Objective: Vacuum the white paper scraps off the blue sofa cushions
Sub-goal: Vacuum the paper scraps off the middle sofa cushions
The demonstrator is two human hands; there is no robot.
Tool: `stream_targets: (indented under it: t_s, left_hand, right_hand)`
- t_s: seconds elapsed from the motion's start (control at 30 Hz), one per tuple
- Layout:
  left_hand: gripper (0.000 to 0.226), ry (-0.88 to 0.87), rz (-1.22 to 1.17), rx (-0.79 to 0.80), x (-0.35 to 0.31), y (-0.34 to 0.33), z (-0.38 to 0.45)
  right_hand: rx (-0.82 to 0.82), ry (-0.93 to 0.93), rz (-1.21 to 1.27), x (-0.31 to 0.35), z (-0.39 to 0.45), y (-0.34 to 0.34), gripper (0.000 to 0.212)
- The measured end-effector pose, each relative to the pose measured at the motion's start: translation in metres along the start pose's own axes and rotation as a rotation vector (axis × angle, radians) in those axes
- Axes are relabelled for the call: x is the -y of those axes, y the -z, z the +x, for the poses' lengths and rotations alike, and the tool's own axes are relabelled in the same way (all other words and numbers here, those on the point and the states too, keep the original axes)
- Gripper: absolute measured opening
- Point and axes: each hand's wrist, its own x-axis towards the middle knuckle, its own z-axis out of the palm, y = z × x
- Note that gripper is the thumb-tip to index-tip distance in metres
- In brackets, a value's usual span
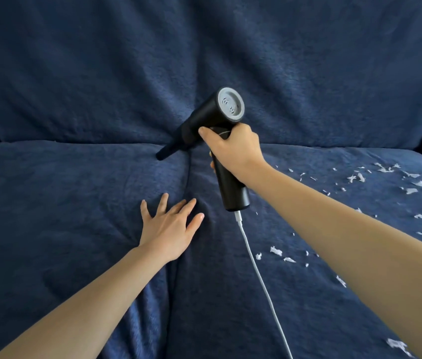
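Observation:
My right hand point(232, 149) grips the handle of a black handheld vacuum point(208, 117). Its narrow nozzle point(164, 152) points down-left at the back of the seam between the two blue seat cushions. My left hand point(169, 225) lies flat with fingers spread on the left cushion point(62, 203), beside the seam. White paper scraps point(386, 182) are scattered over the right cushion point(321, 294), mostly at the far right, with a few point(276, 251) near the middle. I see no scraps on the left cushion.
A white power cord point(259, 275) hangs from the handle's base and runs down across the right cushion toward the bottom edge. The blue backrest point(204, 47) rises behind the seat.

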Motion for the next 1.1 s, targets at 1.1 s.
stream_targets:
  t_s: [1.1]
  left_hand:
    - [0.049, 0.111, -0.466, -0.046, -0.084, -0.006, -0.023]
  right_hand:
    - [-0.197, -0.026, -0.265, -0.017, -0.054, 0.188, 0.039]
